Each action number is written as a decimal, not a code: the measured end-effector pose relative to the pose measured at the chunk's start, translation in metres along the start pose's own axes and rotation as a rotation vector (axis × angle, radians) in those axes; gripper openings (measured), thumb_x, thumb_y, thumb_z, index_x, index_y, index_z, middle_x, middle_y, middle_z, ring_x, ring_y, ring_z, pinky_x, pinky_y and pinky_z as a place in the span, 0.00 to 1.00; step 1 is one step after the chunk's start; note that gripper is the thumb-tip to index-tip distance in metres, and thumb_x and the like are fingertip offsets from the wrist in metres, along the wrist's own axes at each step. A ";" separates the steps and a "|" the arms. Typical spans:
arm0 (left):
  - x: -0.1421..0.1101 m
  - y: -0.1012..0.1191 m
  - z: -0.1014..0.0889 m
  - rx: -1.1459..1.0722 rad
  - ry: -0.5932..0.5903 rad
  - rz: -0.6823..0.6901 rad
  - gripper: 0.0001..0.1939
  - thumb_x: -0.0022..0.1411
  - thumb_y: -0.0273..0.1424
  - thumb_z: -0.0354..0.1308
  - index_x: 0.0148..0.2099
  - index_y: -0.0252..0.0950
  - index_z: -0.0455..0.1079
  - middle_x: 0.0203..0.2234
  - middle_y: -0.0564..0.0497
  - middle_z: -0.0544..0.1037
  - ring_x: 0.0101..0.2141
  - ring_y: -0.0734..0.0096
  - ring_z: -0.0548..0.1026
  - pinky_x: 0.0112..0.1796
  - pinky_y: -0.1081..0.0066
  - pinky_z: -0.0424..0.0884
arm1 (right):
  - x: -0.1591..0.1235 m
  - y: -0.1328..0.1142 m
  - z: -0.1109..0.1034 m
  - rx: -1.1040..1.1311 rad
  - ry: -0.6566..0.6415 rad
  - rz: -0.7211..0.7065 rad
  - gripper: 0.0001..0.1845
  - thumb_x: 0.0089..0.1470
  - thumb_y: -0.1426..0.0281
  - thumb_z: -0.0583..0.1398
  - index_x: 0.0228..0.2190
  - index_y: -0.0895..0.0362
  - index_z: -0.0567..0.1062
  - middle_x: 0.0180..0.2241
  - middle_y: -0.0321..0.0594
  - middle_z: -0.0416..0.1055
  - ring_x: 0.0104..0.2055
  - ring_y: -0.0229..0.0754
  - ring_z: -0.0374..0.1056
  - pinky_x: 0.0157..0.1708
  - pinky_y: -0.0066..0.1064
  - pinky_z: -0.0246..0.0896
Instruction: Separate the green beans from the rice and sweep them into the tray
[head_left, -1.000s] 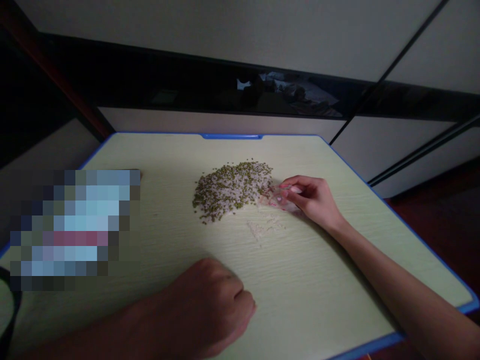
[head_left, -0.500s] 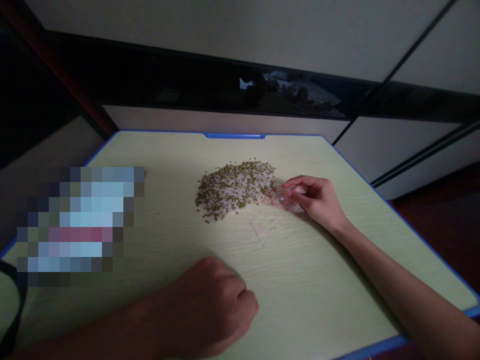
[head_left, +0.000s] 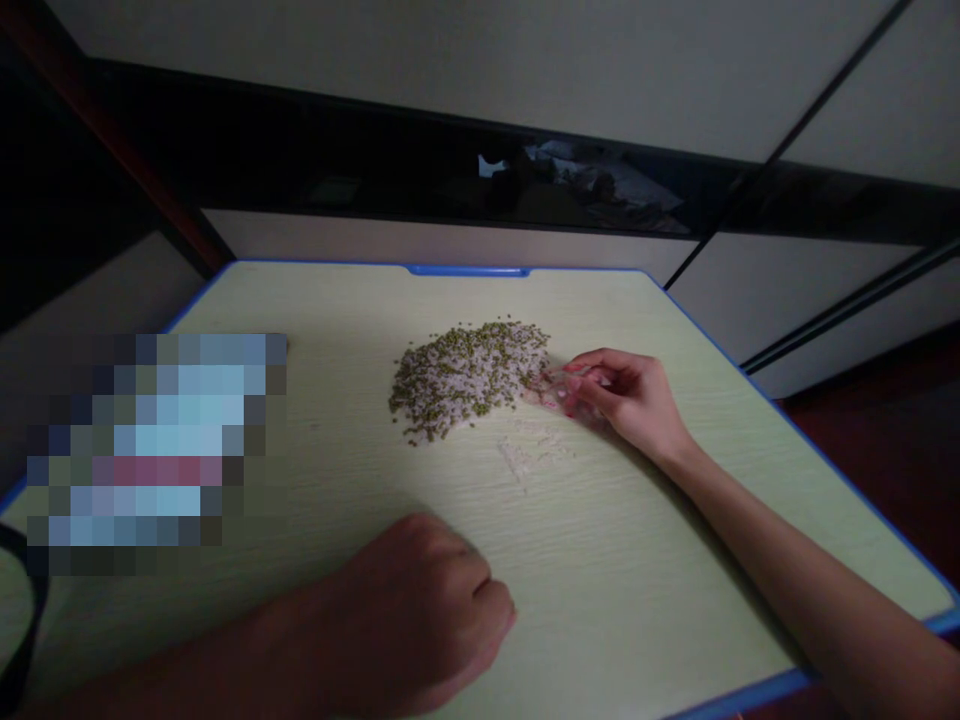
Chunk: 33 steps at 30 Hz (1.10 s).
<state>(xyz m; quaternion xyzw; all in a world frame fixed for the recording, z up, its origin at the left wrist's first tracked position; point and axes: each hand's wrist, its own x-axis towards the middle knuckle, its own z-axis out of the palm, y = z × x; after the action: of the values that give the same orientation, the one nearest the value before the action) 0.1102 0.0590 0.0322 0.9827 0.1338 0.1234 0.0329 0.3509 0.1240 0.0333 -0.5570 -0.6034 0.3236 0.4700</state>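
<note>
My right hand [head_left: 622, 400] pinches a small clear plastic bag [head_left: 551, 390] with reddish print between thumb and fingers. The bag lies low at the right edge of a mixed heap of green beans and white grains [head_left: 472, 375], which look like mung beans and rice. A thin scatter of pale grains [head_left: 529, 455] lies just below the bag, apart from the heap. Closer to me, my left hand [head_left: 435, 610] rests on the table in a fist, with no object showing in it. Its curled fingertips are mostly hidden.
The light table [head_left: 637, 560] has a blue rim and a blue handle [head_left: 469, 271] at its far edge. A pixelated blue-and-pink object [head_left: 172, 430] lies at the left, near a dark strap [head_left: 37, 610]. Cabinet fronts [head_left: 480, 80] stand behind the table.
My right fingertips have shifted slightly left, and the plastic bag looks flatter and lower beneath them. My left fist and the heap have stayed in place.
</note>
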 end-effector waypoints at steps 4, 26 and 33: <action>0.001 0.001 0.000 0.006 0.006 -0.018 0.11 0.56 0.26 0.53 0.22 0.39 0.58 0.15 0.58 0.67 0.15 0.74 0.63 0.18 0.64 0.48 | -0.001 0.000 0.000 0.006 -0.014 0.027 0.08 0.42 0.68 0.62 0.26 0.61 0.72 0.15 0.35 0.69 0.15 0.34 0.63 0.15 0.24 0.53; 0.001 -0.001 0.001 -0.018 0.015 0.000 0.11 0.57 0.27 0.53 0.23 0.39 0.59 0.15 0.58 0.66 0.15 0.74 0.61 0.18 0.65 0.49 | -0.001 0.004 -0.002 0.038 0.054 0.109 0.08 0.40 0.70 0.61 0.27 0.60 0.72 0.14 0.32 0.67 0.15 0.33 0.61 0.15 0.25 0.53; 0.001 -0.001 -0.001 -0.007 0.016 -0.001 0.12 0.56 0.25 0.53 0.22 0.39 0.58 0.14 0.59 0.66 0.15 0.74 0.61 0.18 0.65 0.51 | 0.000 0.003 -0.001 0.009 0.088 0.112 0.08 0.39 0.69 0.61 0.27 0.60 0.72 0.14 0.31 0.65 0.14 0.32 0.58 0.13 0.24 0.50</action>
<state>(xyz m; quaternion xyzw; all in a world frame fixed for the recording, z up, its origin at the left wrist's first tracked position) 0.1105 0.0598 0.0331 0.9815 0.1344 0.1319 0.0352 0.3528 0.1246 0.0313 -0.6014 -0.5487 0.3273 0.4797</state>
